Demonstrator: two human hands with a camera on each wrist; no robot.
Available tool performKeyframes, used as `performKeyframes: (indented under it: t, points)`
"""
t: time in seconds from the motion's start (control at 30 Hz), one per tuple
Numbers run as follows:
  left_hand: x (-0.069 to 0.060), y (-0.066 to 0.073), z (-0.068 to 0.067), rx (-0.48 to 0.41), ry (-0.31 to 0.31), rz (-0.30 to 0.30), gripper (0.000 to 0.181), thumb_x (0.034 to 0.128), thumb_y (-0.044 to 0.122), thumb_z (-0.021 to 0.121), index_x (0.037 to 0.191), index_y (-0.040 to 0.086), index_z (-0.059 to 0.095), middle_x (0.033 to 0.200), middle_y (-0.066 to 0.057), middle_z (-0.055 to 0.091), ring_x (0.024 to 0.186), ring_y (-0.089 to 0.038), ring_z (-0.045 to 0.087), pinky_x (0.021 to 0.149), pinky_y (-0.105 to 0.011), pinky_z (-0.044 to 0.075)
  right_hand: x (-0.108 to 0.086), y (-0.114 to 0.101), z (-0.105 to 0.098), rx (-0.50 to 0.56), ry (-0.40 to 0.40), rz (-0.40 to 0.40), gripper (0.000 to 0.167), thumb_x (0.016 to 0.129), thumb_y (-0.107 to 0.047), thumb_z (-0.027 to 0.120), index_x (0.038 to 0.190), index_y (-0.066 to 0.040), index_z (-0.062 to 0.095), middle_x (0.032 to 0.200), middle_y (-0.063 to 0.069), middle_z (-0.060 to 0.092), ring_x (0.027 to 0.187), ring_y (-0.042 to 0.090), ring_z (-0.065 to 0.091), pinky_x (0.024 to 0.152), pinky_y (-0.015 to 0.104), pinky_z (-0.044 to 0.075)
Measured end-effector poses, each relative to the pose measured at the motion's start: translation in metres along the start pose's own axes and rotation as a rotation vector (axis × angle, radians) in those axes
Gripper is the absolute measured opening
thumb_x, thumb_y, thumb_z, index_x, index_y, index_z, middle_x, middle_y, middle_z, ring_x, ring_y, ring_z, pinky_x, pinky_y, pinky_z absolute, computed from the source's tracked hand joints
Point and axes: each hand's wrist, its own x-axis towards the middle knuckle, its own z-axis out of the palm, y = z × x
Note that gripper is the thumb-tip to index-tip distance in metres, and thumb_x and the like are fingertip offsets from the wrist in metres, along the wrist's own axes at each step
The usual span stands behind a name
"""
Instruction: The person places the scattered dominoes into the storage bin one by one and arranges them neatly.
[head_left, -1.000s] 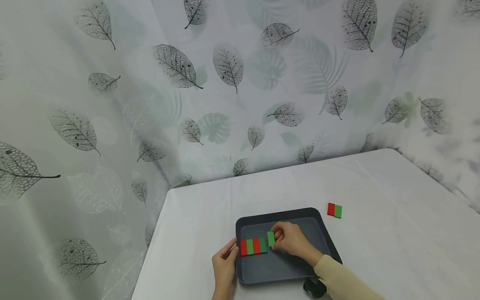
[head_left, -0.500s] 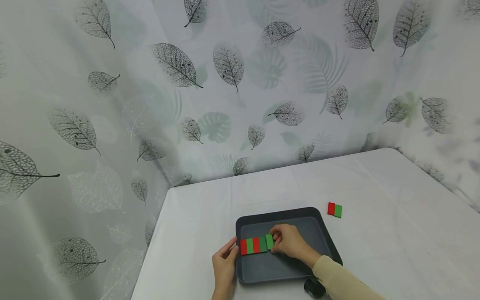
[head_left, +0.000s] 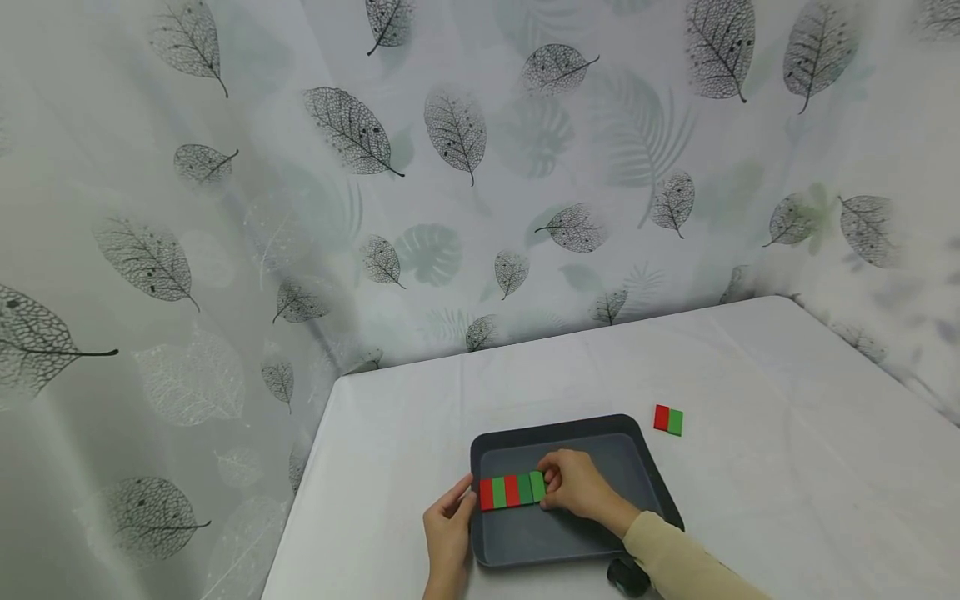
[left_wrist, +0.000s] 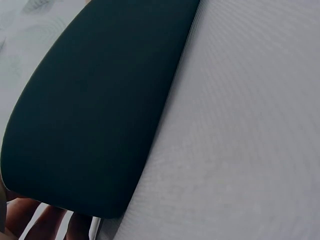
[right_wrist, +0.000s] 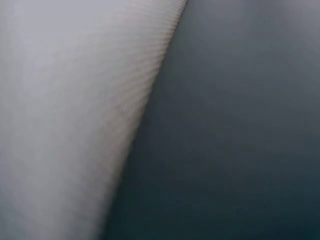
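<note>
In the head view, a dark grey tray lies on the table. A row of flat red and green tiles runs from its left wall. My right hand pinches the light green tile at the row's right end, against a darker green one. My left hand touches the tray's left rim with thumb and fingertips. The left wrist view has the dark tray wall with fingers at its lower end. Only blurred tray and a pale surface fill the right wrist view, without the hand.
A red tile and a green tile lie side by side on the white table, beyond the tray's right. A black object is by my right wrist at the tray's near edge. Leaf-patterned curtains border the table.
My right hand has slid the light green tile leftward, closing the gap to the darker green tile in the row. The left hand stays at the tray's rim.
</note>
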Motion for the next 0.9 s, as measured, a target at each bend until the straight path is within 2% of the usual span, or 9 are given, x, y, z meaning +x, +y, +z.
performKeyframes:
  t: [0.23,0.53,0.7,0.8,0.9]
  points:
    - [0.003,-0.003,0.001,-0.011,-0.013,-0.016,0.031,0.0893,0.003,0.063,0.12,-0.001,0.067,0.124,-0.019,0.066,0.11,-0.023,0.063,0.078,-0.015,0.053,0.0,-0.001,0.001,-0.036,0.004,0.014,0.045,0.058,0.004,0.087,0.1,0.007,0.069,0.078,0.001,0.06,0.062,0.0,0.052,0.059,0.019,0.047]
    - [0.0,0.0,0.0,-0.008,0.002,0.005,0.031,0.0886,0.003,0.064,0.119,-0.001,0.068,0.123,-0.017,0.068,0.113,-0.025,0.063,0.077,-0.012,0.051,0.001,-0.001,0.001,-0.044,-0.005,0.002,0.047,0.059,0.002,0.088,0.102,0.007,0.069,0.079,0.001,0.059,0.063,0.0,0.052,0.061,0.019,0.047]
    - [0.0,0.002,0.0,-0.009,0.006,0.011,0.031,0.0885,0.003,0.064,0.119,-0.001,0.069,0.123,-0.017,0.068,0.113,-0.026,0.063,0.079,-0.014,0.053,0.0,-0.002,-0.001,-0.041,-0.018,-0.001,0.051,0.059,0.0,0.089,0.104,0.008,0.068,0.08,0.001,0.059,0.063,0.0,0.052,0.062,0.019,0.047]
    - [0.0,0.002,0.0,-0.009,0.007,0.006,0.03,0.0882,0.003,0.064,0.118,0.0,0.069,0.122,-0.017,0.068,0.111,-0.026,0.064,0.079,-0.016,0.053,-0.003,-0.006,-0.007,-0.015,-0.042,0.01,0.054,0.061,-0.002,0.089,0.109,0.009,0.066,0.081,0.002,0.059,0.064,0.001,0.053,0.062,0.019,0.048]
    - [-0.001,0.002,0.001,-0.007,0.004,0.003,0.03,0.0881,0.003,0.065,0.118,0.0,0.069,0.122,-0.017,0.068,0.11,-0.024,0.064,0.079,-0.016,0.053,-0.013,-0.017,-0.025,0.029,-0.065,0.016,0.058,0.065,-0.007,0.088,0.115,0.01,0.064,0.084,0.004,0.061,0.067,0.001,0.055,0.062,0.019,0.049]
